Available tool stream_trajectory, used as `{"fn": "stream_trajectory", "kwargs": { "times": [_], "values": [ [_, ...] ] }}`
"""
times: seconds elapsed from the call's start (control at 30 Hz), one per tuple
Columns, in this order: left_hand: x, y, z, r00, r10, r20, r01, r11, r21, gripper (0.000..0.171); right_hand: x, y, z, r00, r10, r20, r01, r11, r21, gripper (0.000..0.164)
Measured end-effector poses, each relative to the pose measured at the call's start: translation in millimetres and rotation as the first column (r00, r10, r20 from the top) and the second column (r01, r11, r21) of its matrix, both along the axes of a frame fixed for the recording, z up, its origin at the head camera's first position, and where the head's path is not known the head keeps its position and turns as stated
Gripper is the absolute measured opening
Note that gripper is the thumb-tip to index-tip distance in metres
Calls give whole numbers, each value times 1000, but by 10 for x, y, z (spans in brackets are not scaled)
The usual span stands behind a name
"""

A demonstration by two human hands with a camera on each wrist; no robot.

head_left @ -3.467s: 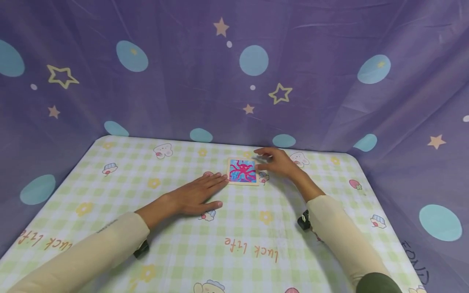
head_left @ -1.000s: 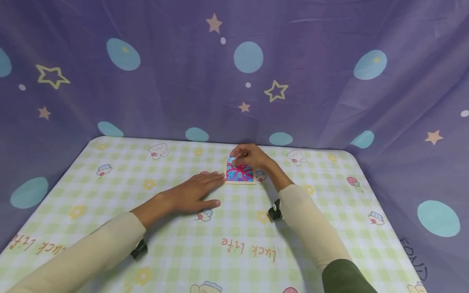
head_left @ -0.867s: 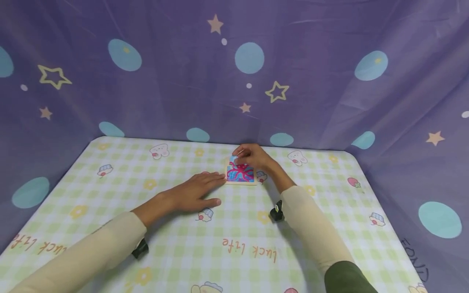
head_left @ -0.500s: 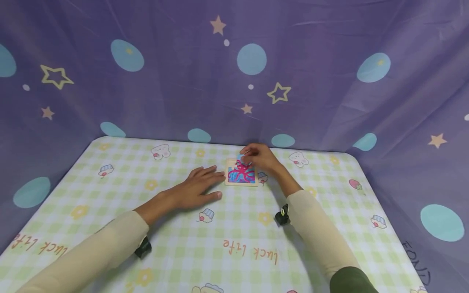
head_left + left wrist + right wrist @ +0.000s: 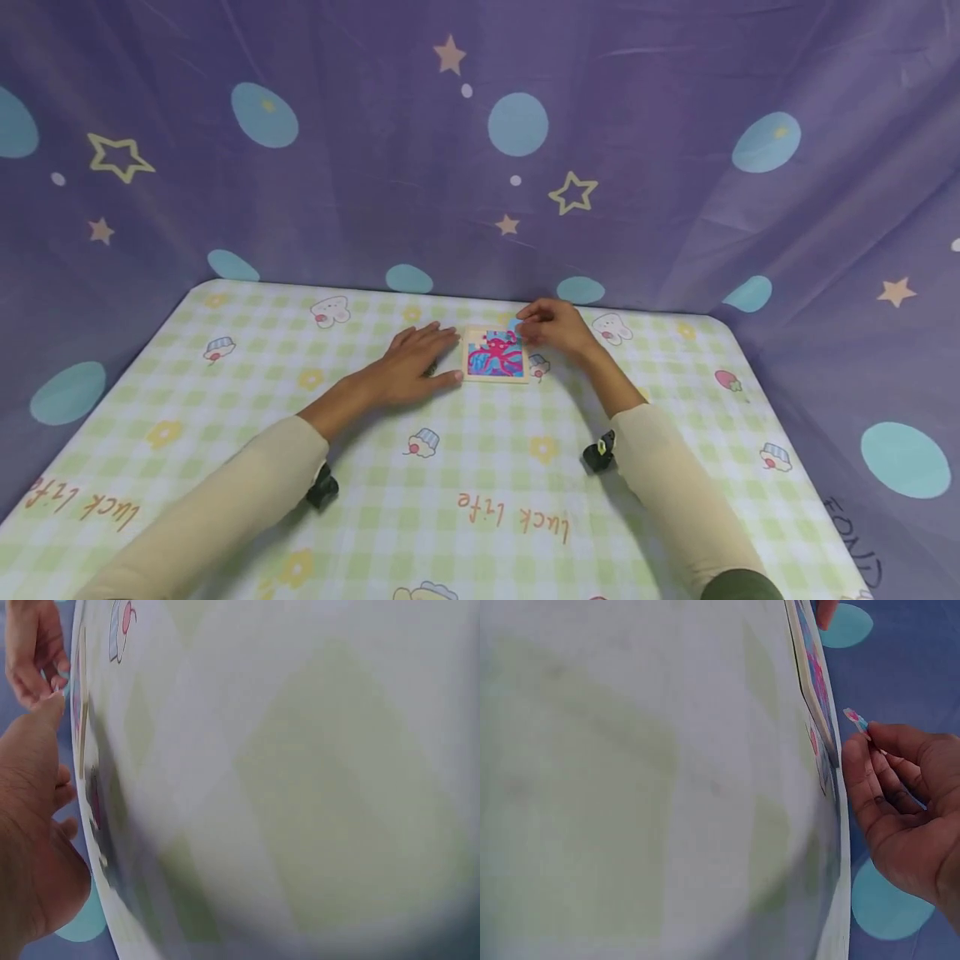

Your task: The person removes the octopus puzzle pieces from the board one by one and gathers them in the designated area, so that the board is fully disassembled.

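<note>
A small square jigsaw puzzle (image 5: pixel 496 358) with a pink octopus on blue lies in a pale wooden frame on the table. Bare wood shows at its upper left corner. Above the upper right of the frame, my right hand (image 5: pixel 561 330) pinches a blue and pink puzzle piece (image 5: pixel 856 720) between thumb and fingertips, lifted off the board. My left hand (image 5: pixel 405 368) is at the frame's left side, fingers and thumb extended. Its thumb tip is close to the lower left corner; whether it touches the frame I cannot tell.
A checked cloth (image 5: pixel 480 467) printed with cartoon figures and lettering covers the table. A purple curtain (image 5: pixel 375 167) with stars and blue ovals hangs behind and at both sides. Dark wrist cameras (image 5: pixel 322 487) sit under both cuffs.
My right hand came in over the puzzle, took a piece from its upper left and carried it up and right. My left hand shifted from resting flat to beside the frame, slightly farther forward.
</note>
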State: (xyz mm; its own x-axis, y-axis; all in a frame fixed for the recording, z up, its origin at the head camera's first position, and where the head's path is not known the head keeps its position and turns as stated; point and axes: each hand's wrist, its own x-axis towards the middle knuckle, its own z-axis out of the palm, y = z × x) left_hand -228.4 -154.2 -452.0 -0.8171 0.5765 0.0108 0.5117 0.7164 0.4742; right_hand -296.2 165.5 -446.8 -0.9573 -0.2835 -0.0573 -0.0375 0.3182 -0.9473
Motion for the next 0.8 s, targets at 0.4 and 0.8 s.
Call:
{"fn": "stream_trajectory", "kwargs": {
  "times": [0.4,0.8],
  "values": [
    [-188,14,-47,997,63,39,-64,998,23,90,83,365,4,1000,18,26,-17,999,-38,32],
    [-271,21,-140,995,57,86,-61,997,48,103,68,526,-35,999,-23,40,20,997,73,31]
  ]
}}
